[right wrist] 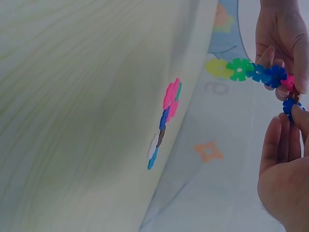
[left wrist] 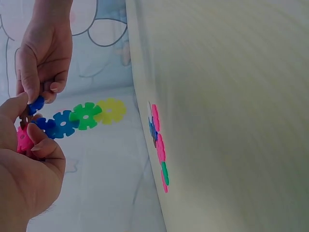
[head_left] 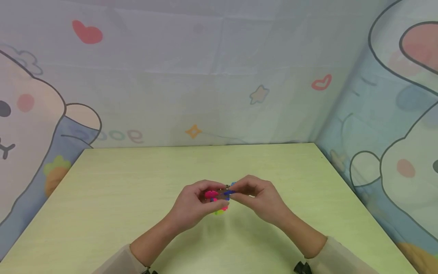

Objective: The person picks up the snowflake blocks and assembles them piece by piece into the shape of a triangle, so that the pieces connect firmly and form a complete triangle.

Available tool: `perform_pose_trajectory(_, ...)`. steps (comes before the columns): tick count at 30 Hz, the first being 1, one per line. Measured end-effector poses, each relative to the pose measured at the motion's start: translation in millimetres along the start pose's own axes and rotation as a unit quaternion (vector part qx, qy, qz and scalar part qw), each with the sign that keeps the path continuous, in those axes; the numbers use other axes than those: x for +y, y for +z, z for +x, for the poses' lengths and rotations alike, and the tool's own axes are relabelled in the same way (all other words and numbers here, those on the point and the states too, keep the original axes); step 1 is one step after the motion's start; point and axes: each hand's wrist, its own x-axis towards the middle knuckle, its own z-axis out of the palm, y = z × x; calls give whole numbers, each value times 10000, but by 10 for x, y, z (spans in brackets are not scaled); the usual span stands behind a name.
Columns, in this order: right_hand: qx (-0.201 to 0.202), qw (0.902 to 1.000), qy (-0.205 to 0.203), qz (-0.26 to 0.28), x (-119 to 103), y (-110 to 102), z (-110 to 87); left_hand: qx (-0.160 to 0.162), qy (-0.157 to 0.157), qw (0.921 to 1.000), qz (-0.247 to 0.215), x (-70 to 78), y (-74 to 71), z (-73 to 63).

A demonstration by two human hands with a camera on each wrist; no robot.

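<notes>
My left hand [head_left: 196, 205] holds a chain of notched plastic flower discs by a pink disc [left wrist: 23, 137]. From there the chain runs through dark blue and blue discs [left wrist: 63, 123] to a green disc [left wrist: 86, 116] and a yellow disc [left wrist: 111, 110] at its end. My right hand [head_left: 261, 196] pinches a dark blue disc [right wrist: 289, 109] between thumb and fingers. That disc meets a brown disc [right wrist: 295, 95] beside the pink one; whether they are slotted together is hard to tell. Fingers partly hide the pink and brown discs.
Several loose discs lie on the pale table [head_left: 137, 175] below the hands, among them a pink disc [right wrist: 170, 95], a brown disc [right wrist: 161, 137], a white disc [right wrist: 153, 147] and a light blue disc [right wrist: 152, 159]. A printed cloth [head_left: 205, 76] hangs behind the table and along its sides.
</notes>
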Motion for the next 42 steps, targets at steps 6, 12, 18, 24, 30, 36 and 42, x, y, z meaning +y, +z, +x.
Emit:
perform_pose_trajectory(6, -157, 9991, 57, -397, 45, -51, 22, 67, 83, 9998, 191, -13, -22, 21)
perform_pose_trajectory(12, -405, 9946, 410, -868, 241, -181, 90, 102, -69, 9998, 150, -12, -44, 25)
perform_pose_trajectory(18, -809, 9865, 743, -1214, 502, -281, 229, 109, -37, 9998, 188, -5, -40, 31)
perform_pose_trajectory(24, -1301, 9770, 1071, -1304, 741, -326, 364, 126, -23, 9997, 228, -5, -34, 39)
perform_pose_trajectory(30, -1646, 9656, 1466, -1383, 886, -352, 425, 122, -54, 9995, 289, -7, -28, 33)
perform_pose_trajectory(36, -1801, 9589, 1575, -1525, 894, -349, 446, 129, -61, 9995, 297, -5, -26, 25)
perform_pose_trajectory(42, -1925, 9564, 1621, -1483, 870, -335, 443, 145, -58, 9992, 359, -6, -25, 19)
